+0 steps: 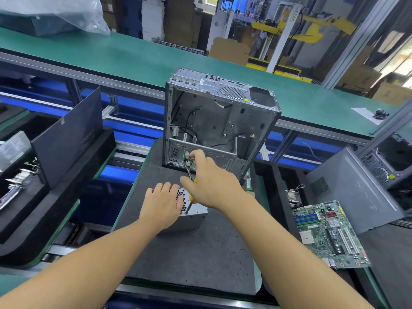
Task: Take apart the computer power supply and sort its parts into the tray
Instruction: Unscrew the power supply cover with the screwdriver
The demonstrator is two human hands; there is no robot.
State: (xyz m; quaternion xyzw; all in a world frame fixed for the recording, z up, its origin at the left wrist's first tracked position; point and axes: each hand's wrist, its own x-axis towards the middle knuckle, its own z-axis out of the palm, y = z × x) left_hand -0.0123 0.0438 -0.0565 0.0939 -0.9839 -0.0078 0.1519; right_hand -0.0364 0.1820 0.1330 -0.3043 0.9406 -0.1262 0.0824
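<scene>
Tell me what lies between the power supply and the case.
Head view: a wire bundle, its plug pinched by the right hand, which also holds a yellow screwdriver.

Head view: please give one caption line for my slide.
Left hand rests on the power supply; right hand pinches a cable connector.

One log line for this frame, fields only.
left hand: rests on power supply | right hand: pinches cable plug, holds screwdriver | case: open, upright behind

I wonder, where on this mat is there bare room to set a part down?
The near half of the mat, from the power supply to its front edge, is bare. Crowded: between supply and case, where the right hand pinches the cables, and the right side, with the motherboard.
</scene>
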